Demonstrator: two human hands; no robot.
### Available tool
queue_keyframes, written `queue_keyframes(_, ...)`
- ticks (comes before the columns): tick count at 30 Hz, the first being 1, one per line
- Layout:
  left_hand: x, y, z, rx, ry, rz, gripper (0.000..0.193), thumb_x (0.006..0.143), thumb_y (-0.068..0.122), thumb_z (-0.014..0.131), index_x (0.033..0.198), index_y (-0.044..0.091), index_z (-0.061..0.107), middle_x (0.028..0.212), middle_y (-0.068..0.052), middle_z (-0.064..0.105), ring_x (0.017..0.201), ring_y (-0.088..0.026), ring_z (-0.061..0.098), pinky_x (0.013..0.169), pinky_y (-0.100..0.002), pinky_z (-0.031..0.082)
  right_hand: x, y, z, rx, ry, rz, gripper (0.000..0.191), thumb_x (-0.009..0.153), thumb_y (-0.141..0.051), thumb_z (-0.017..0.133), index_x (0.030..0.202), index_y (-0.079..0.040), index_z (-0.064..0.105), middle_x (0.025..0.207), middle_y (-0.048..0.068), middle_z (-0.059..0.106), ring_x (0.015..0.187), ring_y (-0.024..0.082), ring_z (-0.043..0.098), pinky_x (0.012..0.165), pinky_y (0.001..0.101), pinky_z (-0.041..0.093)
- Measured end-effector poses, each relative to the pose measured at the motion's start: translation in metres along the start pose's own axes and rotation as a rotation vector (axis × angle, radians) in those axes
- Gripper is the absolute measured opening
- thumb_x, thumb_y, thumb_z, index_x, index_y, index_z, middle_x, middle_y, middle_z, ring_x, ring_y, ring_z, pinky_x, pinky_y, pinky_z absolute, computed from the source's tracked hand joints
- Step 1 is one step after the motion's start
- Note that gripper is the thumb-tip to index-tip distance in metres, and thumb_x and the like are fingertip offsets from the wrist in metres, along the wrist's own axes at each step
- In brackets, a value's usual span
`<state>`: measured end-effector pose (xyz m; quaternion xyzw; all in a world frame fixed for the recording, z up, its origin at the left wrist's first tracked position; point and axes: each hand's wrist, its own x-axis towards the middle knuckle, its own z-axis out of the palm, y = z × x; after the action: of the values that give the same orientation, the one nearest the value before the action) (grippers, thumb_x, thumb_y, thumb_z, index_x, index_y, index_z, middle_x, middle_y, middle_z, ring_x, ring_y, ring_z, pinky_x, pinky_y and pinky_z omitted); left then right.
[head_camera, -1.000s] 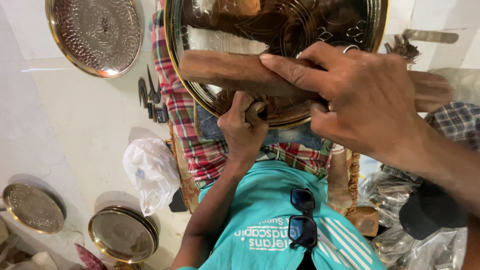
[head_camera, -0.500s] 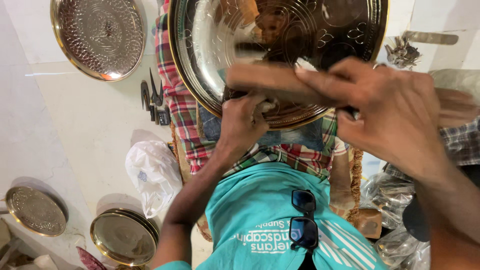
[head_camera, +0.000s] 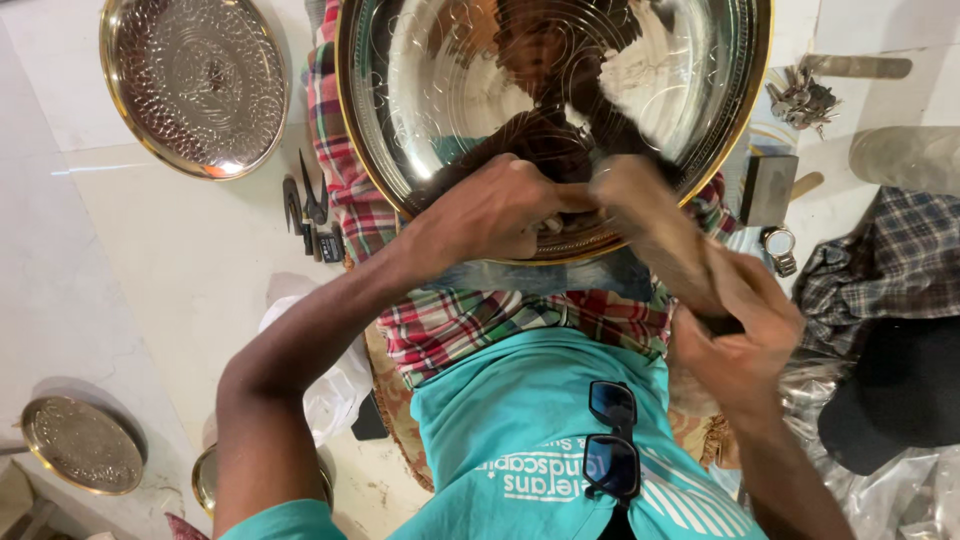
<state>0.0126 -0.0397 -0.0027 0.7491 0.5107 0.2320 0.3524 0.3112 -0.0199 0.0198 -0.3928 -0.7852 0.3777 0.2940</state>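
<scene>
Down over the person's lap, the left hand (head_camera: 490, 215) is curled tight at the near rim of a large engraved metal plate (head_camera: 690, 60), its fingers pinching something small that the knuckles hide; what it is cannot be made out. The right hand (head_camera: 740, 335) is closed around the lower end of a wooden mallet (head_camera: 650, 225), whose upper end is blurred and meets the plate's near rim right beside the left hand's fingertips. The plate rests on a checked cloth (head_camera: 450, 320) across the lap, and its far edge is cut off by the frame. Sunglasses (head_camera: 612, 440) hang from the teal shirt below. On the pale floor (head_camera: 180, 270), an embossed plate (head_camera: 195, 85) lies toward the far left, small dark tools (head_camera: 305, 210) lie just beside the cloth's left edge, and a smaller plate (head_camera: 82, 445) sits near the left edge.
</scene>
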Motion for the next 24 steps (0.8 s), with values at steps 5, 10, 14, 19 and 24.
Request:
queue_keyframes(5, 0.012, -0.002, -0.008, 0.009, -0.133, 0.058, 0.057, 0.068, -0.003, 0.066, 0.122, 0.015, 0.069, 0.074, -0.016, 0.072, 0.065, -0.036, 0.07, 0.057, -0.048, 0.053, -0.04, -0.001, 0.013, 0.038, 0.098, 0.162, 0.039, 0.087, 0.001, 0.073, 0.125, 0.005, 0.067, 0.109, 0.014, 0.07, 0.093, 0.017, 0.069, 0.081, 0.0282, 0.056)
queue_keyframes(10, 0.015, -0.008, -0.01, 0.013, -0.187, 0.196, 0.051, 0.071, 0.0, 0.069, 0.12, 0.014, 0.069, 0.075, -0.017, 0.071, 0.069, -0.038, 0.068, 0.058, -0.05, 0.051, -0.068, 0.002, 0.023, -0.042, 0.12, 0.18, 0.046, 0.082, 0.001, 0.072, 0.128, 0.005, 0.067, 0.105, 0.014, 0.069, 0.09, 0.018, 0.068, 0.076, 0.0279, 0.054)
queue_keyframes(14, 0.017, -0.01, -0.007, 0.03, -0.18, 0.291, 0.059, 0.067, -0.003, 0.067, 0.123, 0.015, 0.07, 0.075, -0.017, 0.07, 0.068, -0.038, 0.068, 0.057, -0.051, 0.05, -0.079, 0.018, 0.033, -0.163, 0.142, 0.096, 0.051, 0.078, 0.002, 0.074, 0.128, 0.004, 0.064, 0.112, 0.022, 0.066, 0.098, 0.024, 0.068, 0.085, 0.0328, 0.054)
queue_keyframes(19, -0.002, -0.009, -0.01, -0.026, -0.011, 0.135, 0.05, 0.078, -0.004, 0.068, 0.125, 0.013, 0.068, 0.081, -0.013, 0.074, 0.071, -0.03, 0.074, 0.061, -0.043, 0.056, -0.083, 0.031, 0.039, 0.008, 0.107, 0.248, 0.063, 0.08, 0.003, 0.074, 0.141, 0.009, 0.059, 0.12, 0.02, 0.07, 0.106, 0.022, 0.069, 0.095, 0.0311, 0.054)
queue_keyframes(24, -0.015, -0.008, -0.004, -0.041, 0.124, 0.073, 0.064, 0.072, -0.011, 0.065, 0.132, 0.011, 0.064, 0.097, -0.012, 0.079, 0.085, -0.025, 0.079, 0.067, -0.037, 0.062, -0.071, 0.025, 0.037, 0.096, 0.082, 0.32, 0.068, 0.081, 0.002, 0.076, 0.144, 0.011, 0.055, 0.13, 0.019, 0.069, 0.113, 0.019, 0.067, 0.099, 0.0296, 0.054)
